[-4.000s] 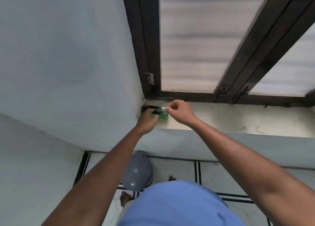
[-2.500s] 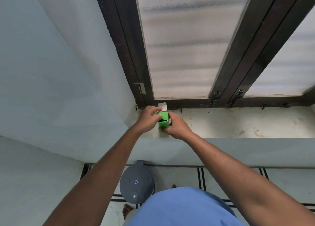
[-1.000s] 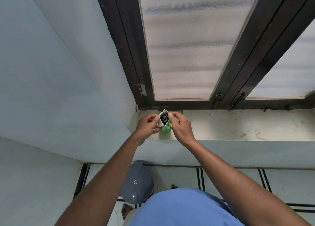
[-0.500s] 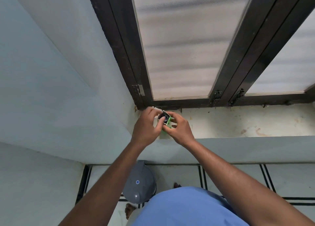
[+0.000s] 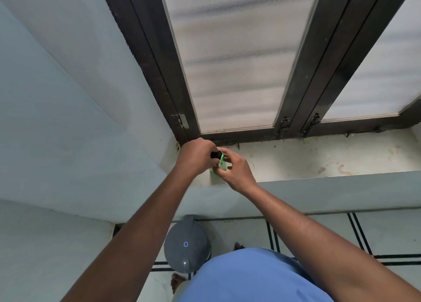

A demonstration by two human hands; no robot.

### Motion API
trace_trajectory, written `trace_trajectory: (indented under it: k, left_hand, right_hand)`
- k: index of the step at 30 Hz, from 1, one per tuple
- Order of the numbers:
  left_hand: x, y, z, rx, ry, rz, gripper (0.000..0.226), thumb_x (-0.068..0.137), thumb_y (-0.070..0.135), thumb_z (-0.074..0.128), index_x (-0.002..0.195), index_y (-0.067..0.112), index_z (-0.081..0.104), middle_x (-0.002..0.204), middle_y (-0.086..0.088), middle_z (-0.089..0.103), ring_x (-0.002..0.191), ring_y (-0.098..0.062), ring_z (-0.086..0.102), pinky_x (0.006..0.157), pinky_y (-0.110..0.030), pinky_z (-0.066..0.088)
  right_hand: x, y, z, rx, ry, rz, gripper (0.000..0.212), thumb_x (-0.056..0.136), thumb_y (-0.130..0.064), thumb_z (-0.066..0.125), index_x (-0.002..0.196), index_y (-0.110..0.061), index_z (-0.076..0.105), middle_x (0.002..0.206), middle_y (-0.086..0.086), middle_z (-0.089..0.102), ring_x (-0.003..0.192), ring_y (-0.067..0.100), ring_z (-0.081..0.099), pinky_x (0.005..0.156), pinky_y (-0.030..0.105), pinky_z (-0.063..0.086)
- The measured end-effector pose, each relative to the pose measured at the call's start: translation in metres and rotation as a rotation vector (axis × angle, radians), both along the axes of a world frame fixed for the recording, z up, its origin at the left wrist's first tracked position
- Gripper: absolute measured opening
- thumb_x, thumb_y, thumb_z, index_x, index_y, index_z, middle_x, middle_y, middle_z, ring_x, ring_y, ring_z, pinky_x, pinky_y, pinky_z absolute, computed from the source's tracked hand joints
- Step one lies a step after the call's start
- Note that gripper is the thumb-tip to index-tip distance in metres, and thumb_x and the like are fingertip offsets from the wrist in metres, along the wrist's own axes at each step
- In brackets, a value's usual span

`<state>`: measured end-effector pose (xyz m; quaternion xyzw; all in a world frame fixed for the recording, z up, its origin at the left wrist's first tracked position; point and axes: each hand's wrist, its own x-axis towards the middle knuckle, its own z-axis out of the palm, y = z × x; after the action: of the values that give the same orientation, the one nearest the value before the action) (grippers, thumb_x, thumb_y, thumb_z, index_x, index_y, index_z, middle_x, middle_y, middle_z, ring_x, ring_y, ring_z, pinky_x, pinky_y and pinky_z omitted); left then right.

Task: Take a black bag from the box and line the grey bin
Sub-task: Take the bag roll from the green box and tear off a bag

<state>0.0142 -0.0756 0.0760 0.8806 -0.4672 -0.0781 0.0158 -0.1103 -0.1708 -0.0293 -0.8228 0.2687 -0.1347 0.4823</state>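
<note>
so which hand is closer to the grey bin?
Left. The left hand is up at the sill, almost over the grey bin on the floor; the right hand sits further right.

Dark-framed window (image 5: 303, 69) with frosted panes above stained white sill (image 5: 319, 158). Metal hinge (image 5: 183, 121) on frame's left post, two latches (image 5: 283, 125) along bottom rail. Pale blue-grey wall (image 5: 68, 119) at left. Pale floor tiles (image 5: 387, 233) with black border lines below. Blue shirt (image 5: 246, 279) fills lower edge.

1 head-worn view looked forward and down from close above the hands (image 5: 214, 160), facing the window sill (image 5: 319, 158), with floor (image 5: 319, 229) below them.
</note>
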Motion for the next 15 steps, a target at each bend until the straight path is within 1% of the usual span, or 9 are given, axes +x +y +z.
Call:
trace_trajectory:
  k: [1, 2, 4, 5, 8, 10, 12, 13, 15]
  left_hand:
    - [0.0, -0.003, 0.0, 0.004, 0.006, 0.013, 0.024, 0.091, 0.033, 0.075, 0.114, 0.032, 0.081, 0.098, 0.005, 0.08, 0.085, -0.022, 0.072, 0.062, -0.032, 0.052]
    - [0.0, -0.004, -0.001, -0.017, 0.05, 0.038, 0.023, 0.09, 0.029, 0.075, 0.113, 0.031, 0.078, 0.102, 0.004, 0.079, 0.087, -0.024, 0.072, 0.064, -0.033, 0.054]
    - [0.0, -0.002, -0.001, -0.126, 0.219, 0.114, 0.028, 0.088, 0.025, 0.079, 0.114, 0.03, 0.071, 0.112, 0.006, 0.077, 0.089, -0.024, 0.072, 0.072, -0.039, 0.061]
    - [0.001, 0.001, 0.0, -0.201, 0.29, 0.148, 0.032, 0.086, 0.025, 0.081, 0.115, 0.03, 0.068, 0.115, 0.007, 0.076, 0.087, -0.021, 0.072, 0.074, -0.039, 0.062]
    - [0.004, 0.012, 0.014, -0.427, 0.337, 0.181, 0.039, 0.085, 0.027, 0.083, 0.118, 0.029, 0.062, 0.109, 0.008, 0.076, 0.091, -0.015, 0.071, 0.077, -0.032, 0.059]
    - [0.007, 0.022, 0.032, -0.589, 0.353, 0.204, 0.041, 0.087, 0.027, 0.085, 0.119, 0.029, 0.06, 0.107, 0.009, 0.076, 0.096, -0.009, 0.073, 0.081, -0.026, 0.059]
    - [0.007, 0.032, 0.052, -0.748, 0.387, 0.261, 0.04, 0.088, 0.026, 0.086, 0.119, 0.028, 0.06, 0.107, 0.01, 0.074, 0.098, -0.005, 0.074, 0.081, -0.019, 0.06]
    - [0.006, 0.036, 0.06, -0.815, 0.381, 0.292, 0.039, 0.088, 0.025, 0.086, 0.119, 0.028, 0.061, 0.108, 0.01, 0.073, 0.098, -0.005, 0.074, 0.08, -0.018, 0.06]
    - [0.006, 0.042, 0.071, -0.922, 0.366, 0.363, 0.037, 0.088, 0.024, 0.086, 0.117, 0.027, 0.064, 0.108, 0.011, 0.073, 0.098, -0.007, 0.075, 0.082, -0.02, 0.062]
  right_hand:
    - [0.0, 0.0, -0.001, 0.008, 0.011, -0.002, 0.063, 0.091, -0.043, 0.085, 0.149, -0.036, 0.063, 0.136, -0.009, 0.074, 0.121, 0.012, 0.068, 0.102, 0.036, 0.061]
    - [-0.001, 0.0, -0.002, 0.021, 0.028, -0.003, 0.063, 0.091, -0.044, 0.086, 0.149, -0.036, 0.062, 0.135, -0.008, 0.075, 0.122, 0.014, 0.069, 0.101, 0.036, 0.06]
    - [-0.001, 0.0, -0.004, 0.045, 0.072, 0.002, 0.062, 0.09, -0.04, 0.086, 0.147, -0.035, 0.061, 0.131, -0.005, 0.075, 0.121, 0.018, 0.07, 0.1, 0.04, 0.061]
    - [-0.002, 0.0, -0.005, 0.052, 0.095, 0.002, 0.061, 0.09, -0.039, 0.086, 0.146, -0.033, 0.06, 0.128, -0.003, 0.075, 0.119, 0.021, 0.07, 0.099, 0.042, 0.061]
    - [0.001, -0.007, -0.001, 0.026, 0.133, -0.036, 0.064, 0.085, -0.037, 0.086, 0.144, -0.031, 0.061, 0.122, -0.005, 0.071, 0.112, 0.021, 0.068, 0.093, 0.041, 0.06]
    - [0.005, -0.012, 0.003, -0.079, 0.156, -0.057, 0.068, 0.079, -0.042, 0.085, 0.143, -0.032, 0.063, 0.124, -0.004, 0.07, 0.114, 0.022, 0.064, 0.094, 0.04, 0.054]
    - [0.011, -0.017, 0.005, -0.226, 0.221, -0.03, 0.07, 0.077, -0.046, 0.081, 0.144, -0.034, 0.064, 0.128, -0.003, 0.069, 0.121, 0.025, 0.058, 0.097, 0.039, 0.043]
    - [0.014, -0.019, 0.007, -0.287, 0.262, -0.001, 0.07, 0.079, -0.048, 0.08, 0.145, -0.035, 0.063, 0.13, -0.003, 0.069, 0.123, 0.026, 0.055, 0.098, 0.04, 0.039]
    - [0.024, -0.019, 0.012, -0.37, 0.323, 0.072, 0.071, 0.082, -0.052, 0.079, 0.149, -0.036, 0.062, 0.132, -0.002, 0.072, 0.126, 0.027, 0.053, 0.1, 0.043, 0.037]
